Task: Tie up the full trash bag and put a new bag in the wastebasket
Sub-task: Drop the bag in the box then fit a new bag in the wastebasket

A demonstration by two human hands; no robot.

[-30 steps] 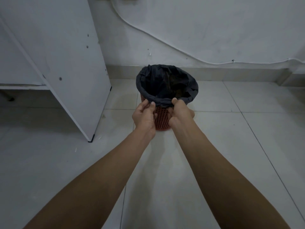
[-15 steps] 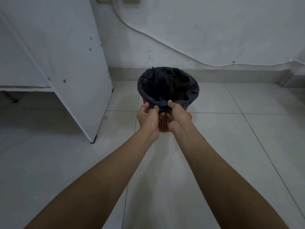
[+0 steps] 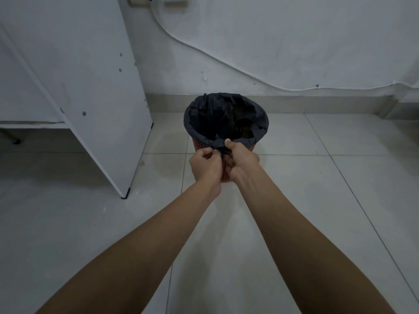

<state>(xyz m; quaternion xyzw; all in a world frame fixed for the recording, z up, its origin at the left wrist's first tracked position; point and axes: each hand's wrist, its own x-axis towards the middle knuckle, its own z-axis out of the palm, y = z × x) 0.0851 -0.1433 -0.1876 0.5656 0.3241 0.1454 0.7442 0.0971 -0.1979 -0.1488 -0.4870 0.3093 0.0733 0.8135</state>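
Observation:
A small orange perforated wastebasket (image 3: 199, 146) stands on the tiled floor near the wall. A black trash bag (image 3: 199, 114) lines it, its edge folded over the rim, with dark rubbish inside. At the near rim the bag's edge is bunched into a small knot-like fold. My left hand (image 3: 205, 165) and my right hand (image 3: 241, 158) are side by side in front of the basket, each pinching that bunched edge. My hands hide most of the basket's front wall.
A white cabinet side panel (image 3: 95, 91) stands to the left, its lower corner on the floor close to the basket. A white cable (image 3: 226, 62) runs along the back wall (image 3: 294, 41) above a skirting board. Pale floor tiles (image 3: 317, 177) spread around.
My hands have drawn closer together on the bag's near edge and gathered it into a tighter bunch. The camera has tilted, so the basket sits lower in view.

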